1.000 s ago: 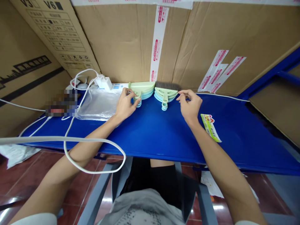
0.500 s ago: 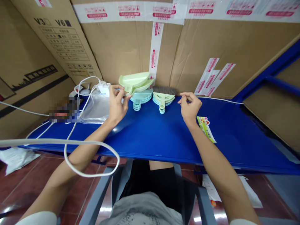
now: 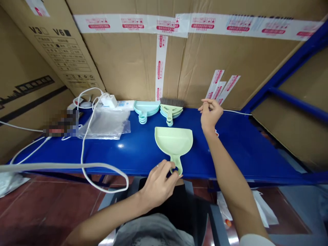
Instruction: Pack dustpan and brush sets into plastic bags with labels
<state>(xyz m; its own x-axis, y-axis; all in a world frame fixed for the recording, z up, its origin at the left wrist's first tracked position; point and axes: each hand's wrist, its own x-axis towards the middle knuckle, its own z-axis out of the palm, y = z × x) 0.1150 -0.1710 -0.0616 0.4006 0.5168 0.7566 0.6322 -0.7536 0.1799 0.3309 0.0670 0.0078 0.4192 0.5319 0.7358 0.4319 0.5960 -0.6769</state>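
Pale-green plastic dustpan (image 3: 174, 140): held at the blue metal table's (image 3: 138, 147) near edge, scoop toward twelve.
Left hand (image 3: 157, 184): handle end pinched at six o'clock, presumably for steadiness.
Stacked pale-blue plastic dustpans (image 3: 146, 108): set at eleven, probably nested to save room.
Grey-bristled plastic brushes (image 3: 170, 108): laid at twelve, handles toward six, likely for easy grasping.
Right hand (image 3: 211, 114): held at two, fingers curled together, nothing visibly gripped.

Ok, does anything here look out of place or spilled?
The white cable stands out: in this view it crosses the clear plastic and loops loosely past the front edge of the table, looking untidy. Nothing looks spilled.
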